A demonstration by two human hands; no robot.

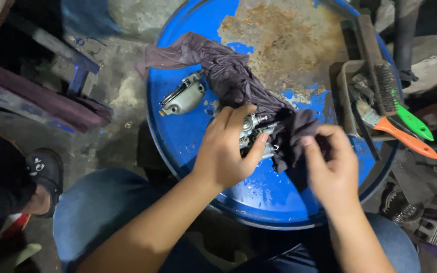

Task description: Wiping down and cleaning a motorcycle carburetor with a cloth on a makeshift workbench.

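My left hand [226,151] grips a small silver metal engine part [253,132] on top of a blue drum lid [188,136]. My right hand [332,164] pinches the near end of a dark purple rag [238,81] that drapes over the part and stretches up to the far left of the lid. A second grey metal casting [182,97] lies on the lid just left of the rag, untouched.
A dark tray [345,96] at the lid's right edge holds a wire brush [380,76] and brushes with orange [405,139] and green [414,124] handles. A large rust patch [284,45] covers the far lid. Another person's sandalled foot [44,177] is at left. Metal parts [421,217] lie at the lower right.
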